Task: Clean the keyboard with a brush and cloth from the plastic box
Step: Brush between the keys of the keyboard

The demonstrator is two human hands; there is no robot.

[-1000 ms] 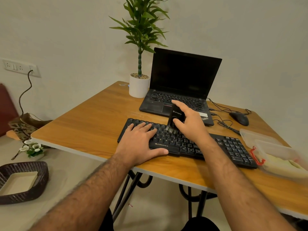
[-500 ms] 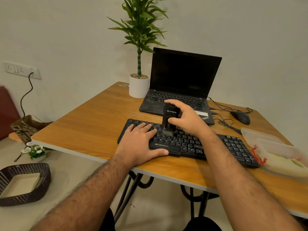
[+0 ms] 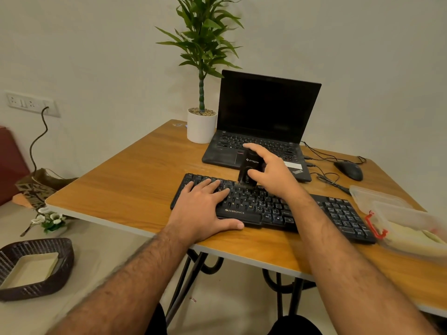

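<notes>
A person sits at a wooden table [image 3: 125, 189] with an orange-brown top, seen from a camera worn on their head, both bare forearms reaching forward. A flat black plastic keyboard [image 3: 338, 213] lies across the near part of the table, its front edge close to the table's edge.

The left hand [image 3: 205, 211] rests palm down on the keyboard's left end, fingers straight and spread over the keys, thumb lying along the front edge below the printed brand name. It holds nothing.

The right hand [image 3: 273, 175] grips a small black block-shaped brush [image 3: 249, 168], fingers curled over its top and far side, thumb pressed on the near face. The brush stands nearly upright, leaning slightly away from the person, and its short bristles touch the upper rows of keys just beside the left hand's fingertips.

At the table's right edge sits a clear plastic box [image 3: 408, 228] with a red clip on its side, touching or almost touching the keyboard's right end; a pale yellow cloth [image 3: 411, 238] lies inside (its folds are blurred). A clear lid [image 3: 372, 194] lies just behind the box.

Behind the keyboard stands an open black laptop [image 3: 263, 117] with a dark screen. To its left is a green plant in a white pot [image 3: 201, 126]; to its right, a black wired mouse [image 3: 349, 170]. On the floor at left sits a dark woven basket [image 3: 33, 267].
</notes>
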